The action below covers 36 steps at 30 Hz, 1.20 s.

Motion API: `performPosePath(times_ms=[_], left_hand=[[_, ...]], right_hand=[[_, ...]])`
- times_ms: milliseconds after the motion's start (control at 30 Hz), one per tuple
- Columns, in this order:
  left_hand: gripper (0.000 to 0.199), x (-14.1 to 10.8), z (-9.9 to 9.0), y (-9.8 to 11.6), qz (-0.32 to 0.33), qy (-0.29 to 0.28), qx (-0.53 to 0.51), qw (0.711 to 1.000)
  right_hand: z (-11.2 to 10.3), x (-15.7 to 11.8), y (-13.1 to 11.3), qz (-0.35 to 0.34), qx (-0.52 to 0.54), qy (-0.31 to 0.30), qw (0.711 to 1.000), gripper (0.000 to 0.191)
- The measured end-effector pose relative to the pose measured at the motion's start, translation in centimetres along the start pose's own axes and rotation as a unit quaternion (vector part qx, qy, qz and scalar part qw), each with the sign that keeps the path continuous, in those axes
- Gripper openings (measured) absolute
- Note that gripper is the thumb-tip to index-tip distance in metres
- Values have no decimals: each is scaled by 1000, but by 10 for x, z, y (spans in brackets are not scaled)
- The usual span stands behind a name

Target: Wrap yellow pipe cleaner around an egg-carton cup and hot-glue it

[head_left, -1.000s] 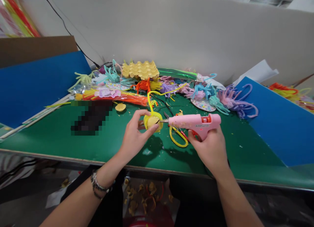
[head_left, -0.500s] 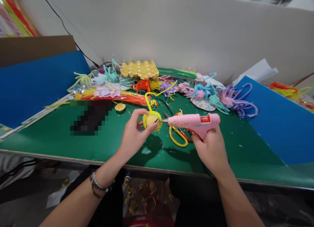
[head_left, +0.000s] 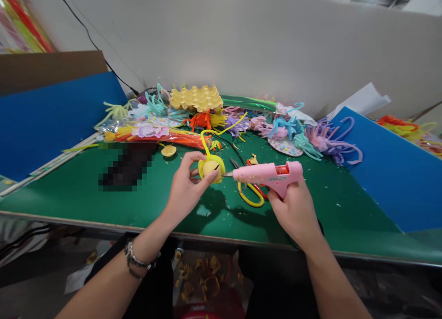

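Between the thumb and fingers of my left hand [head_left: 186,181] is a pale yellow egg-carton cup [head_left: 210,167], held above the table. A yellow pipe cleaner [head_left: 203,142] runs around its rim, and its loose end sticks up and to the right. My right hand [head_left: 293,204] grips a pink hot glue gun [head_left: 265,173] by its handle. The gun's metal nozzle points left, at the cup's right side; whether it touches cannot be made out. Below the gun, yellow-handled scissors [head_left: 250,197] lie on the green table, partly covered by it.
A single cut cup [head_left: 168,151] lies left of my hands. Behind are an egg carton [head_left: 196,98], bagged orange pipe cleaners [head_left: 172,136] and several bundles of coloured pipe cleaners [head_left: 286,128]. Blue panels [head_left: 386,171] flank both sides. A dark pixelated patch covers part of the left.
Both hands have shifted slightly left, carrying the cup and the glue gun with them. The gun has dropped a little, and its nozzle stays close to the cup's right side.
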<state>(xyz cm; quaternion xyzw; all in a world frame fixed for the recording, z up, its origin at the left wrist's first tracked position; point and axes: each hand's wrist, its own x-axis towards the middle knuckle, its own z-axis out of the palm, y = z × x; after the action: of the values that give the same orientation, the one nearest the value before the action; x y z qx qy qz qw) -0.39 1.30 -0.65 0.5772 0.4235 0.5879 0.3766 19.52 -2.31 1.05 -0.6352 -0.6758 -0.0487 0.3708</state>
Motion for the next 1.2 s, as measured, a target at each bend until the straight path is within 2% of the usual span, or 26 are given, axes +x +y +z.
performPosePath(times_ms=[100,233,333,467,533,633,800,900,967,1000,1033,1067,1100,1133,1200], left_hand=[[31,1,-1,-1,0,6,-2,1000],[32,1,-1,-1,-16,5,-2,1000],[32,0,-1,1,-26,10,5,1000],[32,0,-1,2,-32,-5,4,999],[31,0,-1,1,-23,-12,18,1000],[29,-1,-1,0,1,-21,38,999],[28,-2,-2,-3,26,-26,56,998],[27,-1,-3,-4,40,-31,82,995],[24,0,-5,-5,55,-44,112,991],[23,1,-6,-5,62,-51,128,989],[22,1,-7,-6,70,-58,143,986],[21,1,-8,-7,80,-64,157,982],[21,1,-9,-7,91,-70,170,979],[20,1,-9,-8,103,-77,184,975],[20,0,-10,-9,128,-92,210,965]], right_hand=[[-2,2,0,26,15,0,1000,22],[-5,10,10,116,56,17,992,32],[-9,19,31,132,24,73,988,33],[-17,24,72,144,-78,119,979,32],[-19,23,94,158,-134,83,975,29],[-16,20,120,150,-143,32,978,19],[-11,17,142,153,-167,-12,974,15],[-32,17,132,165,-193,-23,967,22],[-55,17,110,158,-214,-13,964,25],[-66,17,95,140,-241,5,960,27],[-75,19,78,123,-256,62,957,27],[-82,21,60,90,-244,131,957,26],[-84,25,41,28,-213,173,961,26],[-82,28,23,-46,-164,178,969,24],[-66,37,-9,-205,-55,97,972,22]])
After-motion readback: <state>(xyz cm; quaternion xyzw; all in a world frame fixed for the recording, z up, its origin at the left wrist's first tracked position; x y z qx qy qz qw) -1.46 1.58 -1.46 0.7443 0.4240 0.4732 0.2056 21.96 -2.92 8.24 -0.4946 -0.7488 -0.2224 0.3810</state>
